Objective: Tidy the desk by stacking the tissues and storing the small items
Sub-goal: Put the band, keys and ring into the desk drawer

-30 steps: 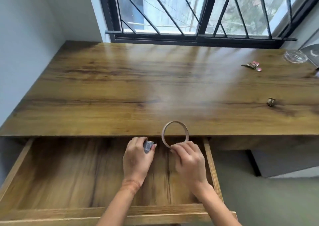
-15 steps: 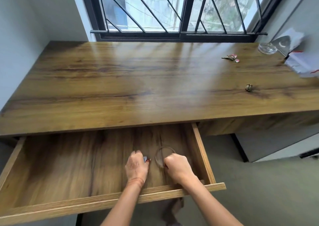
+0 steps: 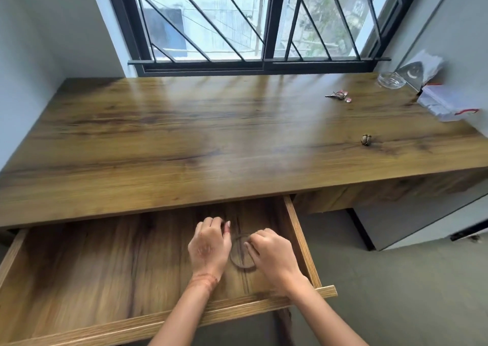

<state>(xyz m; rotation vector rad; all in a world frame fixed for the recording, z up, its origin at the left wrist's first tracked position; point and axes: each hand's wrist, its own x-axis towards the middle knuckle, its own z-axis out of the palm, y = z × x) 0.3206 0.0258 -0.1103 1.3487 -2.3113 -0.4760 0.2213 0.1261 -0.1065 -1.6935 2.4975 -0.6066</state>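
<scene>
Storing is judged barely begun: a ring (image 3: pixel 241 266) is pinched against the drawer (image 3: pixel 301 242) floor by the right hand (image 3: pixel 272 256), the curled left hand (image 3: pixel 208 245) hides its contents, and keys (image 3: pixel 338 96), a small brown item (image 3: pixel 366 139) and tissues (image 3: pixel 443 102) are left at the worktop's (image 3: pixel 211 134) right end.

A wood-grain desk (image 3: pixel 211 134) bears, all toward its right end, a small key bunch (image 3: pixel 339 96) with pink charms, a clear glass dish (image 3: pixel 391 80) near the back corner, white tissue packs (image 3: pixel 443 102) at the right edge and a small brownish trinket (image 3: pixel 366 139) nearer the front.

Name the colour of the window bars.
The window bars are black, shown best in the head view.
</scene>
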